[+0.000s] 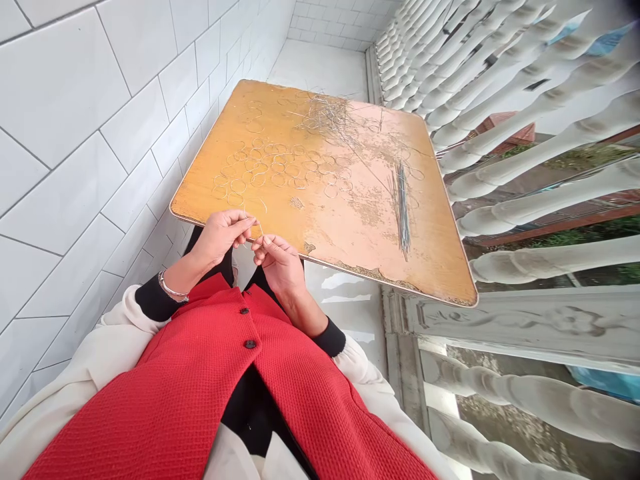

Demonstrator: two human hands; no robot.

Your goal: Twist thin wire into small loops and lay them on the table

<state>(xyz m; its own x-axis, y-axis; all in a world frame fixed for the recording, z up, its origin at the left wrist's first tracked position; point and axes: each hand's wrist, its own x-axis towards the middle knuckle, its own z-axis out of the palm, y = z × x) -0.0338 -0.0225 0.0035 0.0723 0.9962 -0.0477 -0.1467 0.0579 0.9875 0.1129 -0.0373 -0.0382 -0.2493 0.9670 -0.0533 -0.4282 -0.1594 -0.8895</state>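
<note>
Left hand (227, 237) and right hand (280, 261) pinch a thin pale metal wire (261, 228) by the orange rectangular counter's (360, 243) near edge; slack fingers could probably drop it.

A red vest (165, 387), white sleeves (75, 373), black cuffs (154, 298) and silvery bracelet (170, 291) are worn.

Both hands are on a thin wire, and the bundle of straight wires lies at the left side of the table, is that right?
Not quite: the bundle of straight wires lies at the right side of the table, as the head view shows. The left hand and right hand are indeed on a thin wire.
</note>
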